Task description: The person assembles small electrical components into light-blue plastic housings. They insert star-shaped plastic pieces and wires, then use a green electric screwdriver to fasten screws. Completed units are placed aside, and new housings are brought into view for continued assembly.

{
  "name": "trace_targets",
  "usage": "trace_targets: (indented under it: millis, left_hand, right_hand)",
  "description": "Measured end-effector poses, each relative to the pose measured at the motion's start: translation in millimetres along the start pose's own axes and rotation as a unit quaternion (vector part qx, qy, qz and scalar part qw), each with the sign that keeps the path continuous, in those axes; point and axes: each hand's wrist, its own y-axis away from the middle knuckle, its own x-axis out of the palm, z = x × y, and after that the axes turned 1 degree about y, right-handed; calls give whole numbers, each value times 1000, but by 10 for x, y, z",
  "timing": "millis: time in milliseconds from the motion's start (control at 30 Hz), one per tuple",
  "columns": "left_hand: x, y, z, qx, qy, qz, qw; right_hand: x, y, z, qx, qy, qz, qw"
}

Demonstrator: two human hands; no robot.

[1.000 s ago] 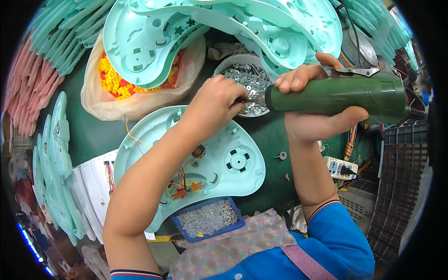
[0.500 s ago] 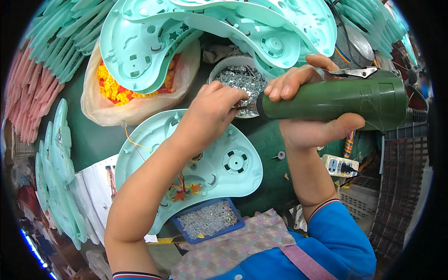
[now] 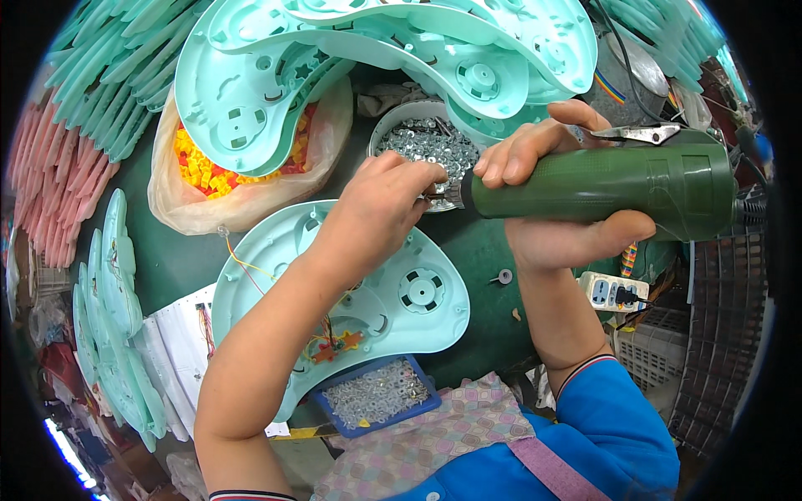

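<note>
My right hand [image 3: 551,238] grips a thick green electric screwdriver [image 3: 614,185] held level, its nose pointing left. At that nose, the fingertips of my left hand [image 3: 376,209] are pinched together; whatever small piece they hold is mostly hidden. Just behind them is a round tub [image 3: 378,132] of metal screws [image 3: 426,150]. Under my left forearm lies a mint-green plastic shell [image 3: 447,321], inner side up, with posts, a round slotted speaker seat and thin coloured wires. An orange star-shaped part [image 3: 336,346] sits in it near the front.
More mint shells [image 3: 493,42] are piled at the back, over a plastic bag [image 3: 180,213] of yellow and red pieces. A blue tray [image 3: 368,429] of small clear parts stands near me. Mint and pink shells [image 3: 63,175] line the left. A power strip [image 3: 610,292] is at right.
The view has shifted slightly. Both hands keep nearly the same pose at the screwdriver's nose, with no clear change in grip.
</note>
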Motion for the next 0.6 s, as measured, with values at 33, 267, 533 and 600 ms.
trace_targets:
  millis: [33,267,533,600]
  left_hand:
    - [14,3,-7,8,-4,-9,1000]
    - [-22,-109,50,-34,-56,-44,997]
    - [79,-167,107,-109,-95,57,988]
    - [138,-154,166,-68,-86,44,993]
  right_hand:
    - [0,-1,0,-2,5,5,1000]
    - [-129,16,99,-39,85,33,995]
    - [-23,77,266,5,29,13,999]
    - [67,134,258,31,-2,6,999]
